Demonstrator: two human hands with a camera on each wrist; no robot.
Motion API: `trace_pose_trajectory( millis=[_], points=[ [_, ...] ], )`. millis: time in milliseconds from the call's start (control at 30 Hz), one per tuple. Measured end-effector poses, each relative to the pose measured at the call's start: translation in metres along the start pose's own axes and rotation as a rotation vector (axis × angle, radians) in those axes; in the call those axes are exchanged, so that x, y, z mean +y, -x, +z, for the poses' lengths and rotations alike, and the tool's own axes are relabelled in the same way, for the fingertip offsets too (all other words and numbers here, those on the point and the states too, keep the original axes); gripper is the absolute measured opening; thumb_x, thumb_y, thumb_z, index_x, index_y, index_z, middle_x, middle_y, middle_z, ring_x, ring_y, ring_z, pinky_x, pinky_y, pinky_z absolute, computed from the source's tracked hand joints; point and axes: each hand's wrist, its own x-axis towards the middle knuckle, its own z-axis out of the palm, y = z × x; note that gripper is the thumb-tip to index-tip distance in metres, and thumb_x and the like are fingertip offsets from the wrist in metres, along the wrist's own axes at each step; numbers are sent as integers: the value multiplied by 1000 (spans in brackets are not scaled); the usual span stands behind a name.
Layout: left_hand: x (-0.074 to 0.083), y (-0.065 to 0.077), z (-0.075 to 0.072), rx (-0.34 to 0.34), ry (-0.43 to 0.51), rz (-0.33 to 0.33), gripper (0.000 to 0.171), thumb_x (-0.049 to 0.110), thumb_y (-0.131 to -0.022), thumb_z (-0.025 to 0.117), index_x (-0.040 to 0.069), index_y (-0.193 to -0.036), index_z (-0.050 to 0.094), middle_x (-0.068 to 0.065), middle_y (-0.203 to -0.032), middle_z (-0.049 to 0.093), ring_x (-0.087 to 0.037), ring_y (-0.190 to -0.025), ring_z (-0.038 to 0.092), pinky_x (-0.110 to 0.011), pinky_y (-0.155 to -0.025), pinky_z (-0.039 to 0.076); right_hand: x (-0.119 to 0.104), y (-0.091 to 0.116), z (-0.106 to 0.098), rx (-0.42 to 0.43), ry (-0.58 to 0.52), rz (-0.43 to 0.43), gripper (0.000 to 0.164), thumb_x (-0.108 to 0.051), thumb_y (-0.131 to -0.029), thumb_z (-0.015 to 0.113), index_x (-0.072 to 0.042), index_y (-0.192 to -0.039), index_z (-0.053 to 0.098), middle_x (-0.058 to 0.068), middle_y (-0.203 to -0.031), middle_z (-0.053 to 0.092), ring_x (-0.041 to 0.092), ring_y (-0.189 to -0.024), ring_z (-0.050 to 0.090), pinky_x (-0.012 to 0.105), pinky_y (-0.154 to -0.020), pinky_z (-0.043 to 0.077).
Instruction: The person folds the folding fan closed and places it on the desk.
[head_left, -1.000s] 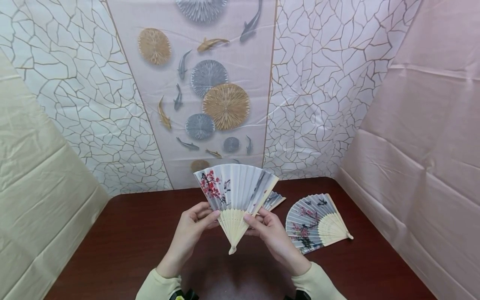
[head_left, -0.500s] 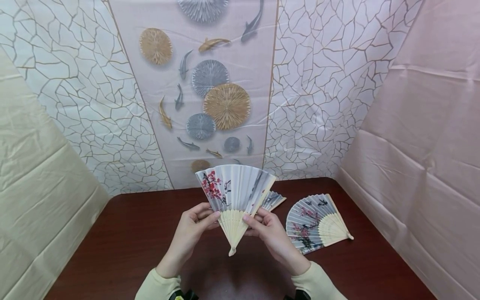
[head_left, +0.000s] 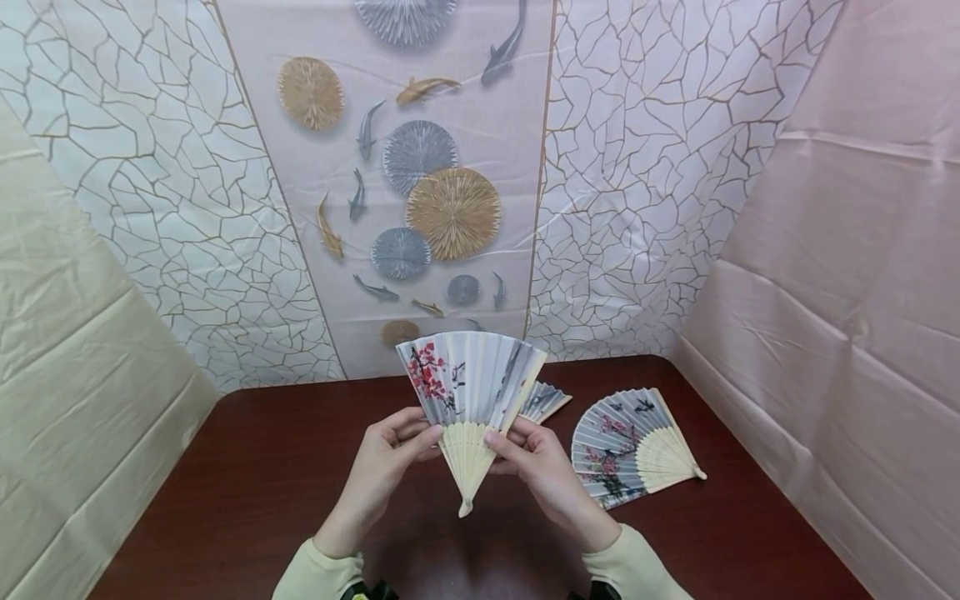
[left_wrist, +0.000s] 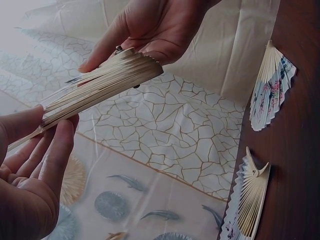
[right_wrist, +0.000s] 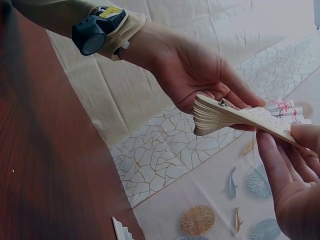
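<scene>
Both hands hold a partly spread folding fan [head_left: 472, 383] upright above the table, its pleated white leaf printed with red blossoms and its pale ribs meeting at a pivot below. My left hand [head_left: 382, 467] pinches the left edge of the ribs, thumb in front. On the opposite edge my right hand [head_left: 543, 471] pinches the ribs likewise. In the right wrist view, the fan's rib ends and pivot [right_wrist: 222, 102] show between the hands. A second spread fan [head_left: 607, 450] lies right of my right hand. Behind the held fan lies a third fan [head_left: 551, 402], partly hidden.
A dark red-brown table [head_left: 247, 500] lies under the hands. Patterned cloth [head_left: 622, 183] with fish and round motifs hangs along its back edge. Plain cloth panels [head_left: 840, 333] flank the left and right sides.
The held fan has folded in slightly: its leaf spans less width and its top corners have come closer together. It has also sunk a little. Both hands stay nearly in place.
</scene>
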Motion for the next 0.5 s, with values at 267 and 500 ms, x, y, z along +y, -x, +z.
trace_pose_trajectory(
  millis=[267, 500],
  points=[
    [1, 0, 1, -1, 11, -6, 31, -2, -93, 68, -17, -119, 59, -16, -95, 72, -17, -84, 72, -44, -84, 61, 1, -1, 0, -2, -3, -4, 39, -4, -100, 61, 21, -128, 50, 11, -110, 73, 17, -93, 72, 36, -79, 62],
    [0, 1, 0, 7, 5, -19, 31, -2, -93, 68, -17, -119, 60, -16, -94, 72, -17, -83, 72, -41, -81, 62, 2, -2, 1, -12, 1, -9, 40, -3, -100, 61, 22, -129, 49, 16, -112, 72, 18, -94, 72, 38, -80, 62]
  ],
)
